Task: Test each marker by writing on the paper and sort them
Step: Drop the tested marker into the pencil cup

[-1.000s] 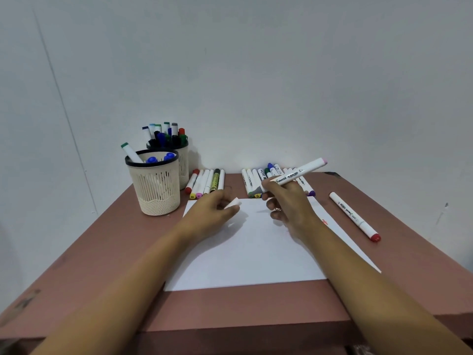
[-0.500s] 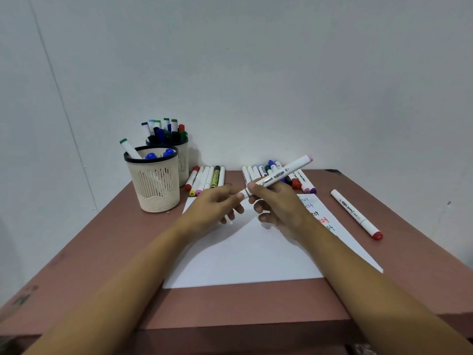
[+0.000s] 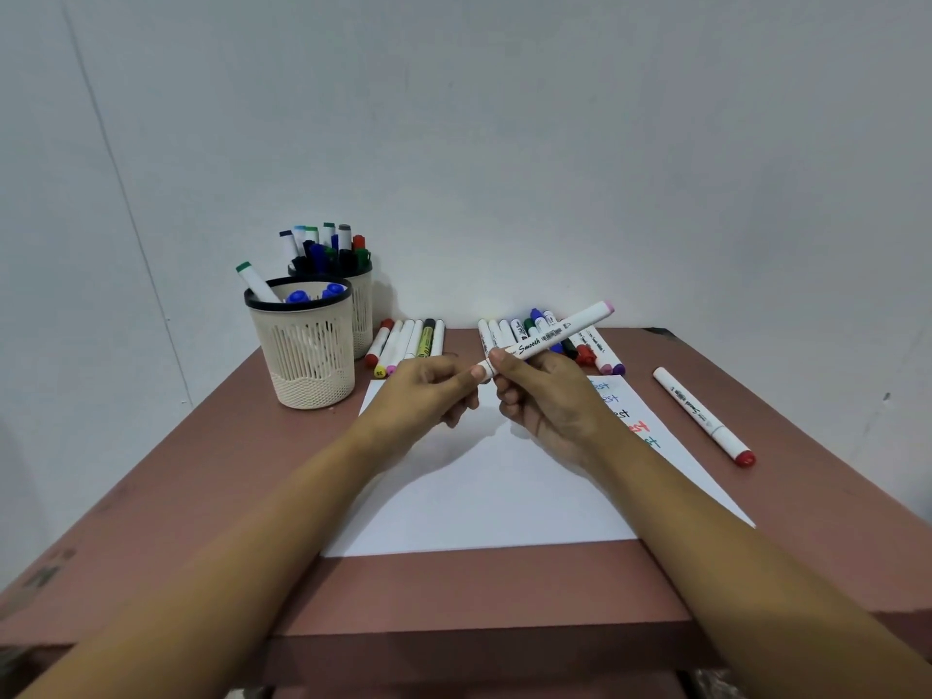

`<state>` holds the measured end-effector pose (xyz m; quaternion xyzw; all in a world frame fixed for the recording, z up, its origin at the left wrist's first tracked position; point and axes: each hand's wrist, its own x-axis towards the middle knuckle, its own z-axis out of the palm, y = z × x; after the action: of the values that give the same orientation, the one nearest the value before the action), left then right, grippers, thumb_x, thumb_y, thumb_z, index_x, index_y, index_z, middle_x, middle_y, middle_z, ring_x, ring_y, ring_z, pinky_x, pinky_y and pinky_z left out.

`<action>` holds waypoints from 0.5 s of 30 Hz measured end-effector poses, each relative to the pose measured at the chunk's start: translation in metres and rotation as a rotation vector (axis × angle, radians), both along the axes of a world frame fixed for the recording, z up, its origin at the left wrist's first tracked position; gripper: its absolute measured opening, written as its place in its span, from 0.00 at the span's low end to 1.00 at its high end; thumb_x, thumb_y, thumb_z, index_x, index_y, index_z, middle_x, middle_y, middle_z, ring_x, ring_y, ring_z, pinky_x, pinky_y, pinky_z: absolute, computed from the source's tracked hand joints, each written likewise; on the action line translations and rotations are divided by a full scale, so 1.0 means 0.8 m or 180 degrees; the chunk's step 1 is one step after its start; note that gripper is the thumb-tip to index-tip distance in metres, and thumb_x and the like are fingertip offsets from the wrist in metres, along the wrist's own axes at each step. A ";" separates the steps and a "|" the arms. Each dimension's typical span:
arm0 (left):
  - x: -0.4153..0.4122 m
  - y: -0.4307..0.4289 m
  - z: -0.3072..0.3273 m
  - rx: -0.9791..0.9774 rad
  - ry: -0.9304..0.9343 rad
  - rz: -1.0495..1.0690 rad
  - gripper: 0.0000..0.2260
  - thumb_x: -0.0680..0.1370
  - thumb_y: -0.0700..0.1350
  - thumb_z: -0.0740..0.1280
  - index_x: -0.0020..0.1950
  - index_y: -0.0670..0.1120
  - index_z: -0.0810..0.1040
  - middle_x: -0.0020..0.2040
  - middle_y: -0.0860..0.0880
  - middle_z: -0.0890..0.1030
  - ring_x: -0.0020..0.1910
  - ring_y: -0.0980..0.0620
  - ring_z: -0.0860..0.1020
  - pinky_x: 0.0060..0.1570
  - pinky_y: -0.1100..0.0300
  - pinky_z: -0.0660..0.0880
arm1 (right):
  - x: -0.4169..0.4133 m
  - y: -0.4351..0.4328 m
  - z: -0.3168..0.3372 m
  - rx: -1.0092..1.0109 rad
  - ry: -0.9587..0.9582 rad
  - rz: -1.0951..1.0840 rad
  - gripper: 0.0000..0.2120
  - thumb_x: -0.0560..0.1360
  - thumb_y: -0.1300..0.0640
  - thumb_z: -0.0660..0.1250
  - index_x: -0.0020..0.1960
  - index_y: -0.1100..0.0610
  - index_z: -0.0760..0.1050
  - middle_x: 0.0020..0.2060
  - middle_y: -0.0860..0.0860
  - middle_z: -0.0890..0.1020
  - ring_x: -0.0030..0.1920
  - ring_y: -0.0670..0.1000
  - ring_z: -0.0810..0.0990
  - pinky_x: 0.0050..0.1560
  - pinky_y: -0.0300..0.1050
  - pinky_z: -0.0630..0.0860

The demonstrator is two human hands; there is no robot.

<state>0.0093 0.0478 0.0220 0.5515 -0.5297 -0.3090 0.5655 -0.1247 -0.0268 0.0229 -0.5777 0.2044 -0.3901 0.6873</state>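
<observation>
The paper point(image 3: 479, 496) on the table point(image 3: 454, 587) carries a few coloured "test" lines point(image 3: 618, 412) at its right edge. They are partly covered by the right hand point(image 3: 549, 401), so I judge a handful of markers checked and many left. Above the sheet that hand's fingers curl round a white marker point(image 3: 549, 338) with a pink far end, while the left hand point(image 3: 428, 391) pinches its near end — cap or tip hidden. Beyond lie a red-capped marker point(image 3: 701, 413), a left row point(image 3: 408, 340), a right heap point(image 3: 602, 355), and a front cup point(image 3: 307, 345) and rear cup point(image 3: 360, 305) holding more.
</observation>
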 end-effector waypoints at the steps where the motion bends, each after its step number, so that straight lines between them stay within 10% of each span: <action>1: -0.001 -0.001 0.002 -0.0017 0.0156 0.0031 0.13 0.78 0.43 0.66 0.46 0.31 0.78 0.30 0.49 0.76 0.28 0.54 0.69 0.31 0.64 0.68 | 0.000 0.000 0.002 -0.0002 0.0007 -0.0009 0.08 0.77 0.59 0.67 0.39 0.59 0.77 0.29 0.51 0.73 0.28 0.45 0.70 0.29 0.35 0.70; 11: 0.016 0.009 0.025 -0.0516 0.1991 0.0151 0.05 0.78 0.38 0.63 0.43 0.42 0.75 0.39 0.46 0.80 0.37 0.50 0.81 0.37 0.62 0.80 | -0.014 -0.014 0.015 0.0788 -0.0083 -0.1179 0.23 0.81 0.39 0.50 0.56 0.54 0.76 0.36 0.51 0.77 0.37 0.50 0.76 0.38 0.45 0.73; 15: 0.032 0.016 0.044 -0.0859 0.1441 0.0560 0.03 0.78 0.37 0.63 0.46 0.42 0.75 0.42 0.45 0.82 0.39 0.52 0.83 0.35 0.63 0.78 | -0.010 -0.019 -0.005 -0.0739 0.1232 -0.1932 0.16 0.81 0.51 0.54 0.48 0.58 0.77 0.36 0.49 0.74 0.41 0.51 0.72 0.40 0.44 0.68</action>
<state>0.0351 0.0606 0.0573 0.4319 -0.3763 -0.3007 0.7625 -0.1324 -0.0417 0.0189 -0.6279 0.4468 -0.4802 0.4190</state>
